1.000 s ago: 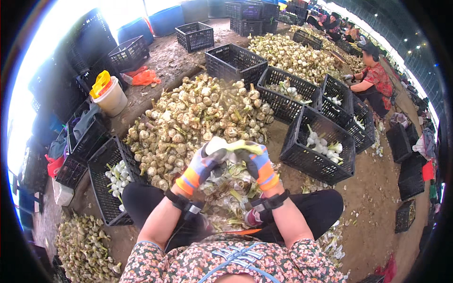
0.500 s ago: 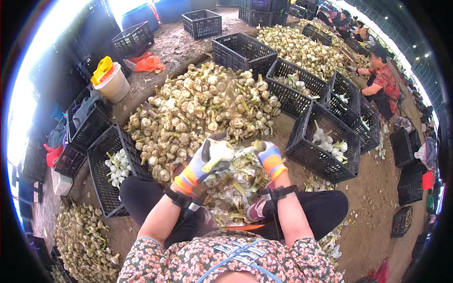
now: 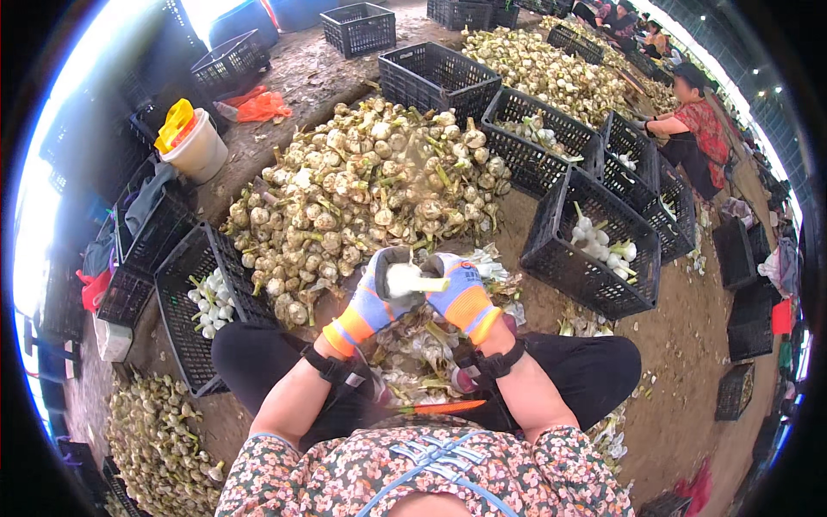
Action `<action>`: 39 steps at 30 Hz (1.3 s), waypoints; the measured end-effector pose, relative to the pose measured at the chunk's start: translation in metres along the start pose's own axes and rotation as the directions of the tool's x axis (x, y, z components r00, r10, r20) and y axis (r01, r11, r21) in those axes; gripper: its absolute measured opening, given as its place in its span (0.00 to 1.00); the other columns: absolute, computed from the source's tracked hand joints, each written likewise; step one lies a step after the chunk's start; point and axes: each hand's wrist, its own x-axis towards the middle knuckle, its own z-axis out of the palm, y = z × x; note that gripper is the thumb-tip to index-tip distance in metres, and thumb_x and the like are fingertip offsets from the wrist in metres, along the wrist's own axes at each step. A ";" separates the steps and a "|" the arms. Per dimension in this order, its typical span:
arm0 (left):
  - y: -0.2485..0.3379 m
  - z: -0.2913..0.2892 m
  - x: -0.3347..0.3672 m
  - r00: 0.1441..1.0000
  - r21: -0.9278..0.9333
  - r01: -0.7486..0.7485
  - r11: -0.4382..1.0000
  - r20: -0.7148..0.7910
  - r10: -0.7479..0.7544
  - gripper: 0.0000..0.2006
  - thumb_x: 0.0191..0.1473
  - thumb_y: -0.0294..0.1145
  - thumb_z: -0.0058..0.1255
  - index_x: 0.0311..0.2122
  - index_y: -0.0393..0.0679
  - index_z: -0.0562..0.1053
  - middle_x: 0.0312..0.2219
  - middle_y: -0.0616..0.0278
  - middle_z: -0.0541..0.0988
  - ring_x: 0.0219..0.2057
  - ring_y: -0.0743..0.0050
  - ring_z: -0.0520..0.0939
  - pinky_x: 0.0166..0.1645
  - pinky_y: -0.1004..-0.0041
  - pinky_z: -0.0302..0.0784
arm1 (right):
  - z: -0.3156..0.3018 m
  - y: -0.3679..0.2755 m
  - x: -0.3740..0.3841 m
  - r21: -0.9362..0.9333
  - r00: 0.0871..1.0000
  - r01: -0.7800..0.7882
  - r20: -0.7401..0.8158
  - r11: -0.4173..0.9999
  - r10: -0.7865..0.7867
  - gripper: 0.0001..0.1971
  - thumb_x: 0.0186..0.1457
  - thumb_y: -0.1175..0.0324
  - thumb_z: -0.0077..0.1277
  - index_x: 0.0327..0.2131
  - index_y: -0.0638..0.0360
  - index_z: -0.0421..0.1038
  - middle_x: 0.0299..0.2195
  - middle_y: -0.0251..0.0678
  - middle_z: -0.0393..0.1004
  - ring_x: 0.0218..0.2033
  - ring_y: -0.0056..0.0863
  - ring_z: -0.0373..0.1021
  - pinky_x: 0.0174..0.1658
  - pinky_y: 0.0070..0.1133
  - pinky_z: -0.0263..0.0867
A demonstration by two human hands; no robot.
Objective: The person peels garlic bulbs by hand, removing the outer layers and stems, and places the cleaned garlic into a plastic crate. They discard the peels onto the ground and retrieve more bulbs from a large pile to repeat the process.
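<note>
A white garlic bulb (image 3: 401,280) with a short green stem is held in front of my lap, its stem pointing right. My left hand (image 3: 369,291), in a grey, purple and orange work glove, is closed around the bulb. My right hand (image 3: 460,291), gloved alike, presses in from the right side with its fingers on the bulb beside the stem; its fingertips are partly hidden. Beneath both hands lie loose garlic husks (image 3: 418,349). Just beyond them rises a large heap of unpeeled garlic (image 3: 370,181) with dirty skins and cut stems.
Black crates holding white garlic stand at right (image 3: 551,271) and left (image 3: 177,280). More crates (image 3: 439,73) line the heap's far side. A white bucket (image 3: 200,151) sits at left. Another garlic pile (image 3: 164,439) lies lower left. A co-worker (image 3: 699,129) sits at far right.
My right hand, which was apart at the right with a bit of husk, has moved left onto the bulb. The bulb's stem has swung from lower left to the right.
</note>
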 end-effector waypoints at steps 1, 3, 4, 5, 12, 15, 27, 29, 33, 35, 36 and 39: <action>0.001 -0.003 0.002 1.000 -0.146 0.007 0.989 0.014 -0.005 0.38 0.35 0.21 0.63 0.54 0.38 0.58 0.41 0.60 0.71 0.43 0.74 0.72 0.49 0.73 0.69 | 0.005 0.007 -0.001 0.291 0.996 -0.085 -0.008 0.953 0.091 0.10 0.40 0.71 0.53 0.30 0.62 0.73 0.28 0.46 0.75 0.31 0.42 0.73 0.36 0.29 0.68; -0.006 -0.009 0.009 0.992 -0.238 -0.119 0.964 -0.057 0.108 0.36 0.38 0.17 0.59 0.56 0.37 0.58 0.45 0.58 0.71 0.46 0.71 0.74 0.50 0.72 0.71 | 0.013 0.009 0.000 0.556 0.984 -0.136 -0.021 0.820 0.178 0.09 0.40 0.71 0.53 0.29 0.63 0.73 0.27 0.46 0.75 0.30 0.42 0.72 0.36 0.29 0.67; -0.010 -0.010 0.009 0.992 -0.236 -0.121 0.964 -0.058 0.110 0.36 0.38 0.17 0.59 0.56 0.37 0.58 0.45 0.58 0.71 0.46 0.71 0.74 0.50 0.72 0.71 | 0.017 0.010 0.001 0.773 0.964 -0.163 -0.007 0.614 0.264 0.09 0.41 0.71 0.54 0.29 0.64 0.73 0.26 0.46 0.75 0.29 0.42 0.72 0.35 0.29 0.67; -0.006 -0.007 0.009 0.995 -0.301 -0.039 0.953 -0.102 0.009 0.34 0.40 0.16 0.57 0.55 0.36 0.59 0.45 0.58 0.71 0.46 0.71 0.74 0.50 0.73 0.71 | 0.017 0.009 0.001 0.748 0.975 -0.141 -0.009 0.649 0.222 0.09 0.42 0.70 0.54 0.29 0.65 0.72 0.26 0.46 0.75 0.29 0.43 0.72 0.36 0.29 0.67; 0.006 -0.008 0.004 0.905 -0.564 0.143 0.813 -0.259 -0.339 0.14 0.53 0.34 0.54 0.43 0.37 0.73 0.38 0.63 0.76 0.37 0.78 0.77 0.40 0.80 0.73 | 0.039 0.002 -0.004 0.156 0.962 -0.066 -0.253 0.986 0.104 0.20 0.38 0.68 0.53 0.38 0.63 0.70 0.40 0.51 0.70 0.41 0.47 0.68 0.45 0.32 0.65; 0.010 -0.013 0.000 0.998 -0.450 -0.031 0.893 -0.059 0.005 0.19 0.56 0.41 0.49 0.44 0.34 0.73 0.46 0.55 0.73 0.43 0.74 0.75 0.48 0.73 0.69 | 0.034 0.019 0.006 0.179 0.957 -0.079 -0.261 0.981 0.124 0.16 0.41 0.68 0.54 0.35 0.64 0.70 0.37 0.49 0.71 0.40 0.45 0.68 0.45 0.31 0.64; 0.000 -0.013 0.010 0.982 -0.419 -0.088 0.904 -0.189 0.008 0.23 0.56 0.40 0.49 0.53 0.37 0.65 0.55 0.54 0.64 0.53 0.67 0.68 0.56 0.70 0.63 | 0.007 -0.013 -0.002 0.954 0.972 -0.193 0.154 0.230 0.179 0.10 0.51 0.76 0.53 0.38 0.62 0.68 0.31 0.34 0.74 0.33 0.23 0.72 0.32 0.21 0.71; 0.001 -0.001 0.011 0.950 -0.552 0.126 0.824 -0.172 -0.261 0.24 0.56 0.42 0.50 0.54 0.40 0.64 0.46 0.58 0.70 0.43 0.74 0.75 0.46 0.75 0.72 | 0.022 -0.002 -0.001 0.931 0.989 -0.050 -0.005 0.362 0.150 0.09 0.50 0.78 0.52 0.37 0.63 0.68 0.31 0.34 0.74 0.32 0.23 0.72 0.32 0.21 0.71; 0.010 -0.002 0.007 0.937 -0.700 0.184 0.690 -0.086 -0.338 0.28 0.54 0.43 0.53 0.56 0.38 0.61 0.43 0.57 0.73 0.39 0.71 0.78 0.42 0.72 0.77 | 0.033 0.002 0.003 0.879 0.967 0.103 -0.199 0.466 0.162 0.06 0.50 0.80 0.49 0.34 0.63 0.67 0.27 0.33 0.72 0.29 0.21 0.71 0.29 0.18 0.69; 0.015 -0.008 0.004 0.969 -0.745 0.151 0.650 -0.020 -0.247 0.29 0.53 0.40 0.53 0.55 0.35 0.61 0.46 0.54 0.72 0.45 0.65 0.76 0.48 0.67 0.75 | 0.029 -0.002 0.009 0.954 0.940 0.035 -0.132 0.298 0.314 0.05 0.52 0.78 0.49 0.33 0.62 0.65 0.26 0.32 0.71 0.26 0.21 0.70 0.27 0.19 0.69; 0.012 -0.010 0.004 0.968 -0.745 0.148 0.650 -0.026 -0.250 0.29 0.53 0.40 0.53 0.55 0.35 0.61 0.46 0.54 0.72 0.45 0.65 0.76 0.48 0.67 0.75 | 0.023 -0.008 0.007 0.999 0.939 0.012 -0.027 0.046 0.342 0.05 0.53 0.76 0.48 0.34 0.61 0.66 0.27 0.33 0.71 0.26 0.23 0.70 0.27 0.20 0.69; 0.005 -0.011 0.004 0.994 -0.854 0.051 0.517 -0.009 -0.113 0.29 0.53 0.37 0.53 0.57 0.37 0.60 0.48 0.53 0.71 0.49 0.59 0.73 0.52 0.63 0.71 | 0.025 -0.003 0.011 0.982 0.927 0.030 0.043 -0.188 0.373 0.04 0.53 0.75 0.48 0.34 0.59 0.66 0.27 0.34 0.71 0.25 0.23 0.70 0.26 0.20 0.70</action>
